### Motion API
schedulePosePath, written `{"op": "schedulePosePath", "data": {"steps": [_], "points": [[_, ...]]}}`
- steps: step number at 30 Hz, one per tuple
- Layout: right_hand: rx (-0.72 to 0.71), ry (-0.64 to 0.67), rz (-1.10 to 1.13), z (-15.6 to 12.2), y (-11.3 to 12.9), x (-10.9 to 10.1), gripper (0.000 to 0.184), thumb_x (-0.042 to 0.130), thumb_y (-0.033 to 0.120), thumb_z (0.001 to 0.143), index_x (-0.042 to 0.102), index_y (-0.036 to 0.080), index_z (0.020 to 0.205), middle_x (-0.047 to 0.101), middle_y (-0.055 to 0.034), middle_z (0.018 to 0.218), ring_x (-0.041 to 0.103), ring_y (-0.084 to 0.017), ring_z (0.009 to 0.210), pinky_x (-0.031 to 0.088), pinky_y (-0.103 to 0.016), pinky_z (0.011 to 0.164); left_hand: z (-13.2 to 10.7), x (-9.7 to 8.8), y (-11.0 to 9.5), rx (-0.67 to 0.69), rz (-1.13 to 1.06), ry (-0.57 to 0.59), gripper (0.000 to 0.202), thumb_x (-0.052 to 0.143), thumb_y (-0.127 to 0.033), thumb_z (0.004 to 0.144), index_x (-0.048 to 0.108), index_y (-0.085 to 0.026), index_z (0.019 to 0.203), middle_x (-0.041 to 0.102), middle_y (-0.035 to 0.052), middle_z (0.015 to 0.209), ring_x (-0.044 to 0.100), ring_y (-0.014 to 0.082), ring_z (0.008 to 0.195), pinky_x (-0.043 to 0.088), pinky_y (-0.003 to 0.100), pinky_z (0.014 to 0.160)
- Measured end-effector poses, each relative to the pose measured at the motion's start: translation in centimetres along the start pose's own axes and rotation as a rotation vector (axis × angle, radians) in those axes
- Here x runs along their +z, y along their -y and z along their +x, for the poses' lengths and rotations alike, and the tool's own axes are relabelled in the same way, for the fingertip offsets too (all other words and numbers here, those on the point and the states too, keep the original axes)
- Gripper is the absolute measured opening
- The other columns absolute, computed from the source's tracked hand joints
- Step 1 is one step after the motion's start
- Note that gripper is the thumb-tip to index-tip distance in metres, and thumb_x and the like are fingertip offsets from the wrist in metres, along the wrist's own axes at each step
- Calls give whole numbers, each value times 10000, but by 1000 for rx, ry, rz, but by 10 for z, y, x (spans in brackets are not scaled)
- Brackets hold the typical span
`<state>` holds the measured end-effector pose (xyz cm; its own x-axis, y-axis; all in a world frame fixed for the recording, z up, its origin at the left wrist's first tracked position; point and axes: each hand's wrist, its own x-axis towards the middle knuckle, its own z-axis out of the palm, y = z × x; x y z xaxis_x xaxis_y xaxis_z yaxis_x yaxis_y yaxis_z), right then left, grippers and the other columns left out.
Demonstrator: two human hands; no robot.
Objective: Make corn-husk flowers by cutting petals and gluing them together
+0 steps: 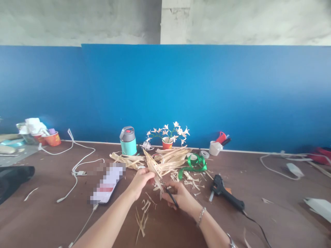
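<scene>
My left hand (141, 182) pinches a pale dried corn husk (153, 164) between thumb and fingers. The husk stands up from the hand, and its lower end hangs toward my other hand. In my right hand (183, 199) is a pair of scissors (171, 197) with dark handles, its tips at the lower part of the husk. My fingers partly hide the blades. Behind both hands lies a heap of dried husks (172, 158). Cut husk scraps (193, 181) are scattered to the right and in front of my hands.
White husk flowers (178, 131) stand in a red cup (167, 144) behind the heap, beside a turquoise flask (128, 146). Green ribbon (198, 163) and a black glue gun (227, 195) lie right; a phone (108, 184) and white cables (77, 165) left. A blue partition (165, 86) closes the back.
</scene>
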<state>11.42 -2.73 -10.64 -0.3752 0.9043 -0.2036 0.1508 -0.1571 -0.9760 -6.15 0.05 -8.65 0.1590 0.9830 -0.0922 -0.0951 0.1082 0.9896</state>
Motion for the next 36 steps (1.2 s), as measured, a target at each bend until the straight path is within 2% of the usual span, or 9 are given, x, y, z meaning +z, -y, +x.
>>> {"op": "schedulePosePath", "data": {"steps": [15, 26, 32, 36], "points": [[-5, -10, 11, -1, 1, 0, 479, 710, 518, 554, 518, 172, 822, 484, 82, 434, 423, -66, 376, 291, -177, 348, -2, 3, 2, -81, -113, 10, 91, 602, -221, 650, 632, -135, 645, 643, 16, 577, 563, 135, 555, 392, 247, 572], [-18, -12, 44, 0, 0, 1, 485, 716, 523, 551, 504, 177, 817, 489, 88, 446, 403, -54, 359, 283, -179, 357, -1, 4, 4, -54, -57, 89, 199, 628, -305, 651, 659, -113, 696, 683, 77, 678, 620, 199, 658, 437, 297, 654], [-21, -24, 70, -1, 2, 1, 514, 724, 536, 536, 498, 175, 825, 511, 70, 455, 447, -77, 399, 325, -187, 370, -5, 6, 0, -57, -80, 107, 172, 629, -280, 661, 672, -121, 712, 687, 67, 678, 631, 207, 667, 442, 317, 684], [-18, -18, 69, -1, 3, 2, 496, 726, 524, 548, 503, 174, 820, 490, 84, 432, 398, -51, 361, 288, -176, 363, -4, 6, 0, -64, -79, 114, 174, 627, -269, 669, 674, -117, 740, 693, 76, 706, 634, 211, 678, 442, 319, 680]]}}
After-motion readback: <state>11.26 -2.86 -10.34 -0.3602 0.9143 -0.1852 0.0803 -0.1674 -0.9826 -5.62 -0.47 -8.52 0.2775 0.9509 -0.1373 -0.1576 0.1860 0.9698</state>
